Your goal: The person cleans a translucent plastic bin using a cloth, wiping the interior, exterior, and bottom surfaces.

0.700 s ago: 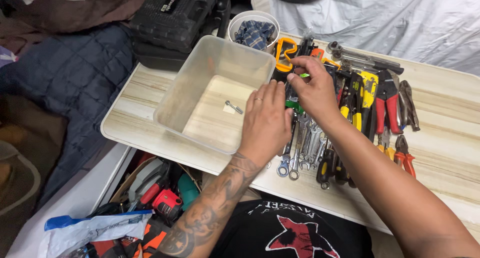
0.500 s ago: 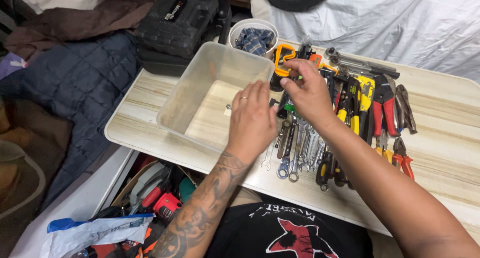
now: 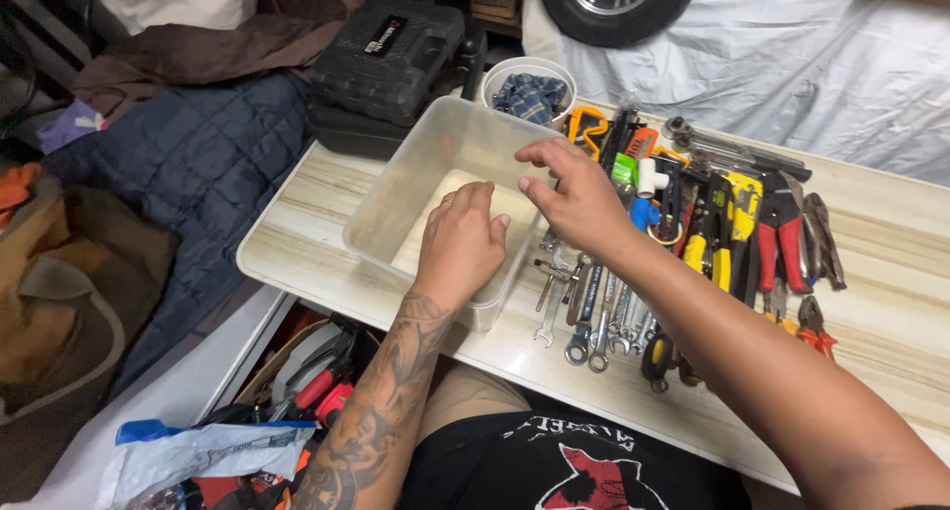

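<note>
Clear plastic tub (image 3: 411, 208) taken as landmark, set on the wooden worktop (image 3: 891, 302) close to its near-left edge; bare worktop strip to the tub's left, narrow. Tub translucent, rectangular, scuffed. Left hand (image 3: 461, 241) inside the tub at its near-right corner, fingers curled downward, nothing visibly grasped. Right hand (image 3: 569, 195) above the tub's right rim, fingers loosely bent, holding nothing. Right of the tub: wrenches (image 3: 589, 312), then pliers (image 3: 762, 228), tightly packed. Behind the tub: black tool case (image 3: 391, 55), white bucket (image 3: 534, 85). Against the earlier frame: both hands shifted leftward over the tub; right hand off the tool pile.
</note>
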